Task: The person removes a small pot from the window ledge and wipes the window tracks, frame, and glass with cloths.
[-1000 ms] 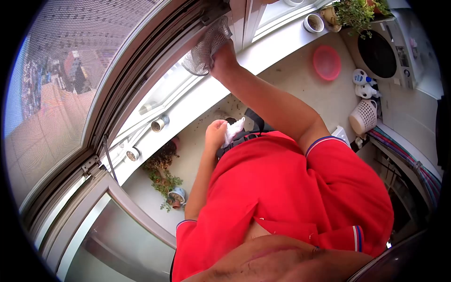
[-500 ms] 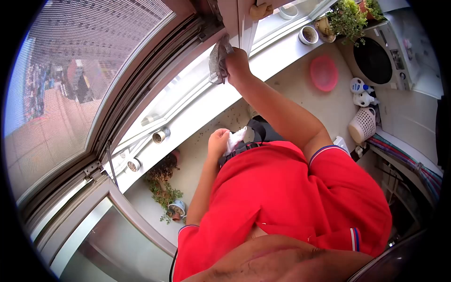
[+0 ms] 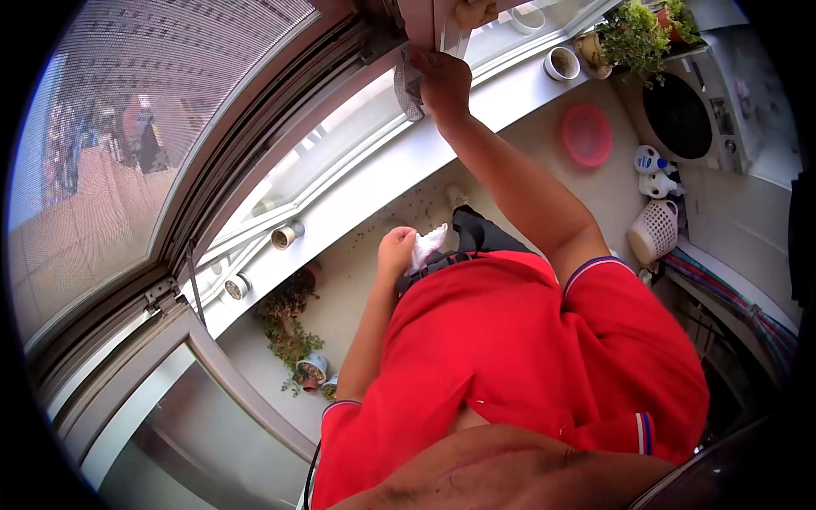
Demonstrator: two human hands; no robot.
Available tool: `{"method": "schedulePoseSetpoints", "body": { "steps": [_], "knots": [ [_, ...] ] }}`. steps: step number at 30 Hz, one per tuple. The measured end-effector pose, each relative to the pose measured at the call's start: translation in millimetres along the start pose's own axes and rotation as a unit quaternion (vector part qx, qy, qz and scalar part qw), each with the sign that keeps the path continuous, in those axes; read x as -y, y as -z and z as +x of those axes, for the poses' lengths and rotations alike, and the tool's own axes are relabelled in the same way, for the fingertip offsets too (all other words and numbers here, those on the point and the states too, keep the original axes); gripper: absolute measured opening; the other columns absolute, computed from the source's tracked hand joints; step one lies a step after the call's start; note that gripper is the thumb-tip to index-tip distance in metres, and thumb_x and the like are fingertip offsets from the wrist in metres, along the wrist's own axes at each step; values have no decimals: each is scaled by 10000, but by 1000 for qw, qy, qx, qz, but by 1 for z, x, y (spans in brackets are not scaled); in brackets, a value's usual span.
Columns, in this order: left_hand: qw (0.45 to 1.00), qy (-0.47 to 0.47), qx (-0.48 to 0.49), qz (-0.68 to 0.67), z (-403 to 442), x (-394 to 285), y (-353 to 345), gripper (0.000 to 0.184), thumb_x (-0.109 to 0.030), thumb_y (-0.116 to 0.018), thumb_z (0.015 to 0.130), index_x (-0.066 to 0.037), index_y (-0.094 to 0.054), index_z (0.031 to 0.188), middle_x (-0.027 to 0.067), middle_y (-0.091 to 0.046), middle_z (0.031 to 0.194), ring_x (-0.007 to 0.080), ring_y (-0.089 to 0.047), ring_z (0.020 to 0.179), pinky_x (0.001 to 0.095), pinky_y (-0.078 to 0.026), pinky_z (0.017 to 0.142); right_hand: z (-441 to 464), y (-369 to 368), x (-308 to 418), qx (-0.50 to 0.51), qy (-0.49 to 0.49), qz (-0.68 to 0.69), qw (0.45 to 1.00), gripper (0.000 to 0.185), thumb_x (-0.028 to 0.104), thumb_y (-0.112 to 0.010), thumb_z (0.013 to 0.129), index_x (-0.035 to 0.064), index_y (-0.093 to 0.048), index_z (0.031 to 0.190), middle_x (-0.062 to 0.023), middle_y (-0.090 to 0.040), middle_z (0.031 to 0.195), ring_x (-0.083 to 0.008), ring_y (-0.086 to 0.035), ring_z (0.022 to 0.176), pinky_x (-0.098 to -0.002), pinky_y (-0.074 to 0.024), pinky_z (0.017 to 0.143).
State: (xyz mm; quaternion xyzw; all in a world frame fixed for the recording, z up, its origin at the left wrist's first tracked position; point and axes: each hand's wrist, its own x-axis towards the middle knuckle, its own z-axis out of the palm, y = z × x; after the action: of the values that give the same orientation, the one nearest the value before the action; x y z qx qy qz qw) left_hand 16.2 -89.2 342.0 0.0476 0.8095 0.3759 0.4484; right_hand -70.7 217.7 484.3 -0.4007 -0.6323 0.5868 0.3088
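My right hand is raised at arm's length and closed on a grey cloth, pressing it to the window frame. Part of the cloth is hidden behind the fingers. Down by my waist, my left hand pinches a crumpled white cloth or tissue; which of the two I cannot tell. The white sill runs below the window, under my right forearm's far end.
Small pots and a white pot stand on the sill. Potted plants sit on the floor at left. To the right are a pink basin, a washing machine, bottles and a white basket. A mesh screen hangs at upper left.
My right hand has slid upward along the frame with the grey cloth, and less of the cloth shows. My left hand stays at my waist with the white piece. A foot has come into view.
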Motion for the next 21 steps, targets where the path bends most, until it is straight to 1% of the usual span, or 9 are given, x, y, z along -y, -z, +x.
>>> {"method": "schedulePoseSetpoints", "body": {
  "steps": [2, 6, 9, 12, 13, 16, 17, 19, 21],
  "knots": [
    [1000, 4, 5, -10, -1, 3, 1, 276, -236, -609, 872, -6, -713, 984, 78, -710, 830, 157, -656, 774, 301, -505, 722, -4, -4, -15, -4, -23, -12, 1000, 346, 274, -703, 906, -30, -676, 744, -81, -568, 576, -143, -445, 543, -357, -397, 554],
    [1000, 13, 6, -13, 0, 2, 2, 274, -232, -609, 869, -5, -713, 981, 76, -710, 829, 155, -654, 771, 299, -504, 720, -6, -3, -8, 10, -29, -24, 999, 371, 276, -694, 916, -37, -652, 722, -82, -551, 569, -161, -438, 541, -360, -396, 558],
    [1000, 4, -8, 20, -1, 4, -3, 276, -241, -611, 875, -5, -712, 975, 75, -709, 825, 155, -652, 761, 299, -505, 716, -1, -6, -17, 22, -42, 48, 998, 337, 259, -691, 920, -38, -673, 762, -84, -575, 601, -159, -459, 560, -351, -407, 573],
    [1000, 8, 23, -1, 6, 15, -6, 278, -254, -611, 889, -8, -709, 976, 74, -710, 822, 157, -651, 748, 304, -503, 704, -5, -10, -19, -4, -13, 5, 1000, 286, 230, -683, 927, -30, -697, 811, -90, -606, 639, -148, -483, 582, -343, -416, 582],
    [1000, 4, 26, -5, 7, 13, -6, 279, -257, -610, 893, -10, -708, 979, 73, -711, 824, 156, -651, 746, 306, -503, 701, -4, -15, -27, -14, -22, -9, 1000, 268, 227, -687, 924, -25, -710, 835, -97, -621, 650, -163, -507, 591, -346, -425, 593],
    [1000, 0, 22, -6, 4, -1, -3, 280, -262, -609, 904, -12, -704, 985, 71, -713, 826, 152, -650, 741, 308, -500, 693, -6, -19, -22, -8, -29, 54, 998, 367, 324, -719, 870, -26, -708, 759, -146, -633, 616, -217, -573, 540, -381, -451, 577],
    [1000, 6, 18, 3, 1, -9, -1, 280, -262, -610, 905, -11, -703, 986, 70, -713, 827, 150, -649, 741, 307, -499, 691, -6, -16, -11, -9, 21, 31, 999, 369, 326, -719, 869, -21, -707, 745, -149, -616, 587, -229, -558, 517, -384, -445, 563],
    [1000, 13, 20, 14, -4, -16, 2, 283, -261, -614, 907, -2, -700, 983, 75, -713, 830, 148, -648, 752, 304, -499, 697, -10, -13, -3, -7, 14, 11, 1000, 379, 330, -724, 867, -24, -703, 734, -149, -608, 573, -232, -557, 506, -384, -443, 555],
    [999, 10, 28, 14, 1, 0, 0, 285, -260, -615, 908, 1, -699, 983, 80, -713, 835, 153, -650, 761, 303, -500, 705, -6, -15, -11, -18, 31, 19, 999, 374, 326, -729, 865, -21, -704, 725, -148, -613, 573, -225, -566, 500, -373, -442, 542]
  ]
}}
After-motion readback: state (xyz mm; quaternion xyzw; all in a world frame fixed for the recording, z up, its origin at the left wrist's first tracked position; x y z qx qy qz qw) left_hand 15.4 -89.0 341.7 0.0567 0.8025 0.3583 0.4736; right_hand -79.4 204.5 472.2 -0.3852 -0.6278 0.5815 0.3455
